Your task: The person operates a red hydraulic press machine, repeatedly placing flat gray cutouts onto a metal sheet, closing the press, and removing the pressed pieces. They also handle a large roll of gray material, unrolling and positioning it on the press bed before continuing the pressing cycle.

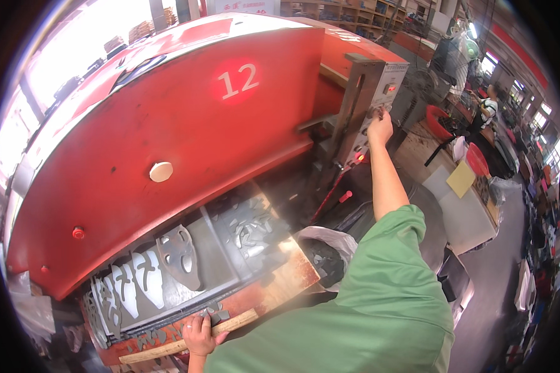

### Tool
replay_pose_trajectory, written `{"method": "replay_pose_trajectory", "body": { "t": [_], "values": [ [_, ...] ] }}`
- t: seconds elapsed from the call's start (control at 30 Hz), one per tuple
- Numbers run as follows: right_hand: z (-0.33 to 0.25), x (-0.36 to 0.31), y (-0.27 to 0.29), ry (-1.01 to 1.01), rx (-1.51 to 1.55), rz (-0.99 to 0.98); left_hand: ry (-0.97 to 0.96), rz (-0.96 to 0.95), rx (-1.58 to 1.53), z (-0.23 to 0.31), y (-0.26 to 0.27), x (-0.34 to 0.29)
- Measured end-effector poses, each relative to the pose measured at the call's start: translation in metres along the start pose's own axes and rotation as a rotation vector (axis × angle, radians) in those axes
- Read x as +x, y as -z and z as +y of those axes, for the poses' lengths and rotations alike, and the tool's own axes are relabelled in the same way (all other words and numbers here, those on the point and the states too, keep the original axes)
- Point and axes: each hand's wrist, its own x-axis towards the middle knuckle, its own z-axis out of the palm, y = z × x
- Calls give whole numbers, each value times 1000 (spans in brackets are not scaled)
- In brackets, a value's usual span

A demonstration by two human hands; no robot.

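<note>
High on the right, my right arm stretches up to the grey control panel (384, 87) of a large red press (199, 124). Bent fingers of my right hand (381, 128) pinch a small knob there. Down at the front, my left hand (199, 336) is curled over the pale wooden strip (239, 321) along the worktable edge, beside small grey scraps (216, 313). Under the press, a metal cutting die (179, 256) lies on a grey sheet (214, 264). Left of it are white cut-out openings or shapes (148, 283) in a row.
Several loose grey offcuts (252, 235) lie on the table's right part. A pale bag (339, 242) with dark scraps stands beside it. Farther right are a table with a yellow sheet (460, 180), red bowl-like containers (440, 122) and a fan (420, 84). Another person (488, 109) is beyond.
</note>
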Motion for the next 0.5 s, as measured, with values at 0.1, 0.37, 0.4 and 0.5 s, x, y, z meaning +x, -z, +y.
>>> {"method": "replay_pose_trajectory", "body": {
  "t": [0.1,0.37,0.4,0.5],
  "values": [
    [5,3,-1,-11,33,6,-5,-24,6,4,2,0],
    [-20,-22,39,228,-126,125,57,-69,13,10,24,-1],
    [-37,-37,46,199,-171,218,67,-41,-26,13,26,-2],
    [-109,-118,56,408,173,147,36,43,-13,19,28,-8]
  ]
}}
